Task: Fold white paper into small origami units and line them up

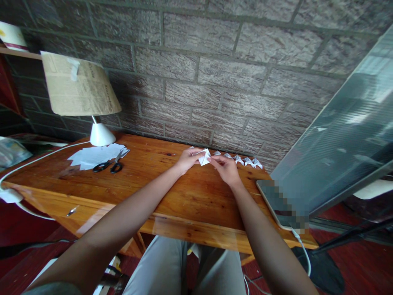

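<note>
Between my two hands is a small piece of folded white paper (204, 158), held just above the wooden desk. My left hand (188, 160) pinches its left side. The fingers of my right hand (226, 167) close on its right edge, partly out of sight. Behind and to the right of my hands, several small folded paper pieces (248, 162) stand in a row along the back of the desk. A few of them are partly hidden by my right hand.
A lamp (102, 135) with a paper shade stands back left. Near it lie white paper sheets (90, 155) and black-handled scissors (116, 167). A tablet (278, 200) with a cable rests at the right edge of the wooden desk (196, 196). A brick wall (196, 82) rises behind.
</note>
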Available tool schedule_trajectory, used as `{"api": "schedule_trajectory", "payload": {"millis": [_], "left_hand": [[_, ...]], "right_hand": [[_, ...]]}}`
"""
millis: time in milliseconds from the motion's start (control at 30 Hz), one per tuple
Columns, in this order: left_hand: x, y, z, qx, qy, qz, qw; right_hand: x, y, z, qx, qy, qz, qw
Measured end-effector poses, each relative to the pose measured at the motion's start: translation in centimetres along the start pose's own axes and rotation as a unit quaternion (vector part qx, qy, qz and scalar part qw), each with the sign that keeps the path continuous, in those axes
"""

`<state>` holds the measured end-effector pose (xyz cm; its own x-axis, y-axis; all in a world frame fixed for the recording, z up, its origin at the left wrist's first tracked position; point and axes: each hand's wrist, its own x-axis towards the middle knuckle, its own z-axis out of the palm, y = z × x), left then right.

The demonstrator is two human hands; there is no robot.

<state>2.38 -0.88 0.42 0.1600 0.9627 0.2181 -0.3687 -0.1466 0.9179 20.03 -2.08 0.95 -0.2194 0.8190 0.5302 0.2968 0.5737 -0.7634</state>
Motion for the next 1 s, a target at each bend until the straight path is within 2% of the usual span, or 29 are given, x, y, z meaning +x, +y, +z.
{"api": "schedule_trajectory", "payload": {"millis": [333, 467, 700, 900, 1000], "left_hand": [[-0.3, 0.2, 0.2, 0.036, -0.025, 0.012, 0.999], [-0.2, 0.2, 0.3, 0.055, -0.029, 0.011, 0.998], [-0.2, 0.3, 0.7, 0.068, -0.033, 0.03, 0.997], [-0.7, 0.4, 1.1, 0.127, -0.048, 0.074, 0.988], [-0.8, 0.3, 1.0, 0.104, -0.031, 0.049, 0.993]], "right_hand": [[0.1, -0.8, 0.1, 0.102, 0.037, 0.078, 0.991], [0.1, -1.0, 0.1, 0.106, 0.035, 0.104, 0.988], [0.1, -0.9, 0.2, 0.099, 0.055, 0.083, 0.99], [0.1, -0.7, 0.3, 0.109, 0.047, 0.071, 0.99], [0.1, -0.8, 0.5, 0.125, 0.039, 0.067, 0.989]]}}
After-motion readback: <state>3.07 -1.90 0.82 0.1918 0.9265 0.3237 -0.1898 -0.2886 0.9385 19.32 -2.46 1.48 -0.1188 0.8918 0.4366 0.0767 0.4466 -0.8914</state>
